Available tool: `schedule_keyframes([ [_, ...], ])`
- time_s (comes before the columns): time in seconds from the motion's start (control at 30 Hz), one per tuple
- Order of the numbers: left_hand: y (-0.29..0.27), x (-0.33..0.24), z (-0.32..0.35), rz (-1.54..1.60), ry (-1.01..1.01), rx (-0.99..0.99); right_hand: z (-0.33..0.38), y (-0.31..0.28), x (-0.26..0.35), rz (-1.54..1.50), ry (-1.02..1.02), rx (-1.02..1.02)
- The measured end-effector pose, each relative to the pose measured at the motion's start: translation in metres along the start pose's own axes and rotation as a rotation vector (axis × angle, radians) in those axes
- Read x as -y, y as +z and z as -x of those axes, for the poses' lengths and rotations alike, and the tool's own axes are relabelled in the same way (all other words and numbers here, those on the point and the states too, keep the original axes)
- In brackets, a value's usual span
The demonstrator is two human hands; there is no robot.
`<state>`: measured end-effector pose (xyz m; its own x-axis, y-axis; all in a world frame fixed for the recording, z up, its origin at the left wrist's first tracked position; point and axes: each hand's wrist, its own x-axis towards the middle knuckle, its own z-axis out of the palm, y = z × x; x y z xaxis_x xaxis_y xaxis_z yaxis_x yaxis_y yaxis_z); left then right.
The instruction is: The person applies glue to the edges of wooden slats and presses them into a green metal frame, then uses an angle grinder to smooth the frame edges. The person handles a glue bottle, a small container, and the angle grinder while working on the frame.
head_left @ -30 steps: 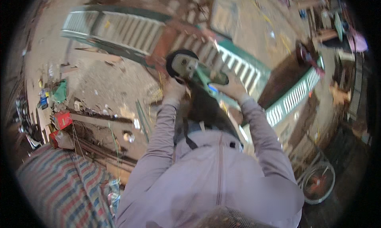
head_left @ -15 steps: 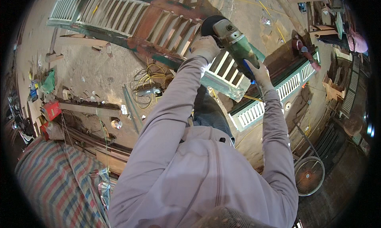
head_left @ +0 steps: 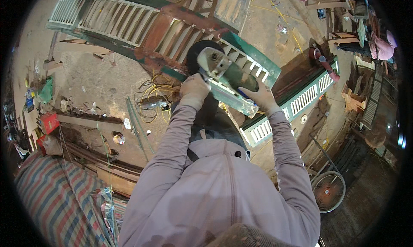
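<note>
Angle grinder (head_left: pixel 226 77) sits between my two hands above the green-and-white slatted panel (head_left: pixel 262 70): my left hand (head_left: pixel 194 90) is wrapped tight around the side handle by the head, and my right hand (head_left: pixel 258 96) is clamped over the rear of the green body. Long axis runs from upper left at the grey gear head and black guard down to lower right at the tail. The head points away from me toward the rust-coloured slatted panel (head_left: pixel 172 36), yellow cable (head_left: pixel 152 96) on the floor left of my left hand.
</note>
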<state>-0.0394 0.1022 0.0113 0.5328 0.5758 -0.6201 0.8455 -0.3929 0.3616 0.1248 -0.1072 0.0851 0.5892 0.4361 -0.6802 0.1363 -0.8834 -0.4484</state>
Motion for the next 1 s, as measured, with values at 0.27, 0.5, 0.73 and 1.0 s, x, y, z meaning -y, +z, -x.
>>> schedule_keyframes([
  [0.27, -0.013, -0.071, -0.035, -0.017, 0.074, 0.146, -0.028, -0.042, -0.014, 0.040, 0.110, -0.181],
  [0.5, -0.038, -0.114, -0.041, 0.035, 0.174, 0.215, -0.034, -0.043, -0.063, -0.280, 0.010, -0.207],
  [0.73, -0.031, -0.090, -0.049, -0.017, 0.102, 0.134, -0.008, -0.017, -0.019, -0.405, 0.051, -0.250],
  [1.0, -0.057, -0.083, -0.046, -0.035, 0.139, 0.179, -0.031, -0.022, -0.021, -0.396, 0.090, -0.152],
])
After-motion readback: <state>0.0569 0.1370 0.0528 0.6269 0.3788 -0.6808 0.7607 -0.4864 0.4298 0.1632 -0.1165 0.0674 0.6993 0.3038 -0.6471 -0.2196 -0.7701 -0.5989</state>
